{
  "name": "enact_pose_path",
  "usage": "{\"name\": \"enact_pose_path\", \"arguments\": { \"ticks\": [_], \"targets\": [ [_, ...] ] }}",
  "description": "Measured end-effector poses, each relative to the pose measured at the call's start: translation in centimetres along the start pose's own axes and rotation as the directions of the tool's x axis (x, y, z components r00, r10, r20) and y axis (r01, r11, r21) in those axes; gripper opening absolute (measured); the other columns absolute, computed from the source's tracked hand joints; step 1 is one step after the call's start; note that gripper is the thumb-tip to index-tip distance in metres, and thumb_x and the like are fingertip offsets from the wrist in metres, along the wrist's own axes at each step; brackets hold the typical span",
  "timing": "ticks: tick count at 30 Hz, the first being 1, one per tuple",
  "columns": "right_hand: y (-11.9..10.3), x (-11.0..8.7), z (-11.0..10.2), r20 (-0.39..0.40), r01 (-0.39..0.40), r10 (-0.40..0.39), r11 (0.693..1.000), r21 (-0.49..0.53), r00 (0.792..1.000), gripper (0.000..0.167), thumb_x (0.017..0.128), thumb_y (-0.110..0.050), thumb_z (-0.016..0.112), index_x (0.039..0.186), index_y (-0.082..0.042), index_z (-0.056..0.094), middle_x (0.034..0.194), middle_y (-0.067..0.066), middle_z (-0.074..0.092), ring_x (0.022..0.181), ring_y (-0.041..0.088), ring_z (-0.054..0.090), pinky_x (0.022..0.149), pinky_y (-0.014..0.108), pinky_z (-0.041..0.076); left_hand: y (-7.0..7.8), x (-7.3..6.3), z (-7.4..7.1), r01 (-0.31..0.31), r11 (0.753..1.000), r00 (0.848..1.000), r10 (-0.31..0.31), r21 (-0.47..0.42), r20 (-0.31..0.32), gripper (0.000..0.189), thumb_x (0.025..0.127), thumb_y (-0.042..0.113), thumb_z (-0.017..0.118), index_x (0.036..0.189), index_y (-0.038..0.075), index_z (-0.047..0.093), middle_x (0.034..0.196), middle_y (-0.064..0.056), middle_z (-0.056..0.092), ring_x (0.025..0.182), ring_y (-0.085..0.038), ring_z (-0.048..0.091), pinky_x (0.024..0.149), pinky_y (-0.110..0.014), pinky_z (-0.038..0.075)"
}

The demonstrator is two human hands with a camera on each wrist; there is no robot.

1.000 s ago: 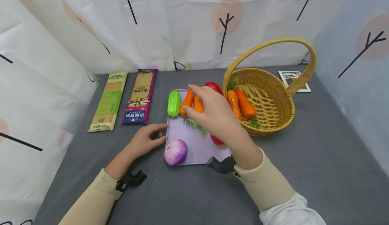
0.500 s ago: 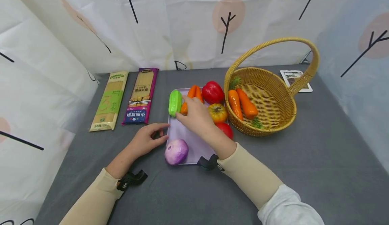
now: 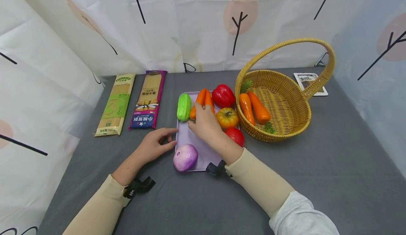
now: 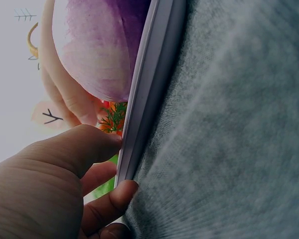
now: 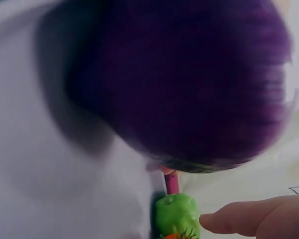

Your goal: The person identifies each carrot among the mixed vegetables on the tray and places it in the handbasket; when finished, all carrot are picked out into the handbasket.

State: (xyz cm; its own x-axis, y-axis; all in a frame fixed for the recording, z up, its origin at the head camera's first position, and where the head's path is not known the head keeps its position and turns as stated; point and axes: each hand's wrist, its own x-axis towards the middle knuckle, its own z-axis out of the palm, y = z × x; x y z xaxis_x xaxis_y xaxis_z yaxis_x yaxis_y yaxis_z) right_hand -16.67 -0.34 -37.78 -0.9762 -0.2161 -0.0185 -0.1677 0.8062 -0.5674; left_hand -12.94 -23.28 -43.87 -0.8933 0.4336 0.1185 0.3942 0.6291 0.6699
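Observation:
On a lilac tray [image 3: 203, 154], two orange carrots [image 3: 208, 99] lie beside a short green cucumber-like vegetable [image 3: 184, 107]. My right hand [image 3: 207, 124] reaches over the tray, thumb and fingers curled at the near end of the left carrot; the palm hides its leafy top. In the right wrist view, a straight digit shows near the green vegetable [image 5: 177, 214]. My left hand [image 3: 155, 146] rests at the tray's left side, thumb and fingertips touching the rim [image 4: 142, 94]. A purple onion [image 3: 185, 157] sits in the tray's near left corner.
A red bell pepper [image 3: 223, 96], small pumpkin [image 3: 227, 118] and tomato [image 3: 235, 136] line the tray's right side. Against them stands a tall-handled wicker basket [image 3: 285, 104] containing two carrots [image 3: 259, 108]. Two noodle packs [image 3: 115, 104] lie left; a white packet [image 3: 309, 81] lies behind the basket.
My right hand has moved left and down from above the tray's right side onto the carrots, uncovering the pepper, pumpkin and tomato. The left hand has stayed at the tray's edge.

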Motion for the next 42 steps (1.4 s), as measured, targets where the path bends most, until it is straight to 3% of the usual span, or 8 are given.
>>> {"name": "enact_pose_path", "arguments": {
  "ticks": [6,11,14,17,19,23,33,42],
  "targets": [
    [0.1,0.2,0.2,-0.023,-0.002,0.000,0.998,-0.061,1.000,0.067,0.092,-0.020,0.074,0.149,-0.001,0.046,0.145,0.029,0.045,0.119,0.038,0.058,0.097,0.048,0.051,0.0,0.0,0.2,0.001,1.000,1.000,-0.001,0.007,-0.008,0.040,0.093,0.020,0.078,0.131,0.012,0.069,0.088,0.004,0.058,0.077,-0.015,0.050,0.067,-0.031,0.039],
    [0.1,0.2,0.3,-0.041,0.017,-0.022,0.991,-0.131,0.999,0.056,0.093,-0.023,0.073,0.142,-0.002,0.055,0.145,0.028,0.047,0.113,0.037,0.062,0.091,0.047,0.055,0.1,0.0,0.2,-0.003,1.000,1.000,0.003,0.011,-0.013,0.039,0.093,0.020,0.078,0.130,0.012,0.069,0.088,0.004,0.058,0.077,-0.015,0.051,0.067,-0.031,0.040],
    [0.1,0.1,0.5,-0.026,0.058,-0.064,0.980,-0.191,0.998,0.044,0.095,-0.027,0.071,0.133,-0.006,0.063,0.129,0.023,0.059,0.103,0.034,0.065,0.084,0.044,0.057,0.0,0.0,0.2,-0.002,1.000,1.000,0.002,0.014,-0.012,0.039,0.093,0.021,0.077,0.131,0.013,0.069,0.088,0.005,0.058,0.077,-0.015,0.051,0.067,-0.031,0.040],
    [0.1,0.1,0.7,0.019,0.103,-0.101,0.970,-0.220,0.995,0.046,0.096,-0.030,0.071,0.135,-0.009,0.062,0.110,0.014,0.067,0.094,0.029,0.066,0.081,0.040,0.057,0.0,0.0,0.2,-0.002,1.000,1.000,0.003,0.015,-0.009,0.039,0.093,0.021,0.077,0.131,0.013,0.069,0.088,0.005,0.058,0.078,-0.015,0.051,0.067,-0.032,0.040],
    [0.1,0.1,0.8,0.052,0.127,-0.118,0.968,-0.217,0.992,0.051,0.096,-0.032,0.072,0.141,-0.010,0.059,0.107,0.010,0.070,0.094,0.027,0.066,0.083,0.039,0.056,0.0,0.0,0.2,-0.007,1.000,1.000,0.007,0.013,-0.010,0.039,0.094,0.021,0.077,0.131,0.013,0.069,0.088,0.005,0.058,0.078,-0.015,0.051,0.067,-0.032,0.040],
    [0.1,0.1,0.9,0.079,0.147,-0.134,0.969,-0.199,0.988,0.059,0.097,-0.031,0.071,0.150,-0.012,0.053,0.118,0.009,0.071,0.100,0.027,0.068,0.090,0.040,0.055,-0.1,0.0,0.1,-0.010,1.000,1.000,0.011,0.013,-0.010,0.039,0.094,0.020,0.077,0.131,0.013,0.069,0.088,0.005,0.058,0.078,-0.015,0.051,0.068,-0.031,0.040],
    [0.1,-0.3,0.3,0.043,0.131,-0.127,0.985,-0.111,0.991,0.050,0.096,-0.019,0.071,0.145,-0.011,0.059,0.117,0.007,0.070,0.098,0.026,0.064,0.090,0.038,0.054,0.0,0.0,0.2,-0.013,1.000,1.000,0.014,0.016,-0.015,0.039,0.093,0.020,0.077,0.130,0.012,0.069,0.088,0.005,0.058,0.077,-0.015,0.050,0.066,-0.032,0.040],
    [-0.5,-0.9,-2.7,-0.072,0.100,-0.105,0.993,-0.070,0.992,0.034,0.093,-0.011,0.068,0.127,-0.008,0.068,0.088,0.007,0.067,0.073,0.027,0.062,0.067,0.035,0.052,-0.1,0.0,0.2,-0.022,1.000,1.000,0.022,0.004,-0.018,0.038,0.094,0.020,0.077,0.130,0.011,0.069,0.088,0.005,0.058,0.077,-0.014,0.050,0.067,-0.031,0.039]
  ]
}}
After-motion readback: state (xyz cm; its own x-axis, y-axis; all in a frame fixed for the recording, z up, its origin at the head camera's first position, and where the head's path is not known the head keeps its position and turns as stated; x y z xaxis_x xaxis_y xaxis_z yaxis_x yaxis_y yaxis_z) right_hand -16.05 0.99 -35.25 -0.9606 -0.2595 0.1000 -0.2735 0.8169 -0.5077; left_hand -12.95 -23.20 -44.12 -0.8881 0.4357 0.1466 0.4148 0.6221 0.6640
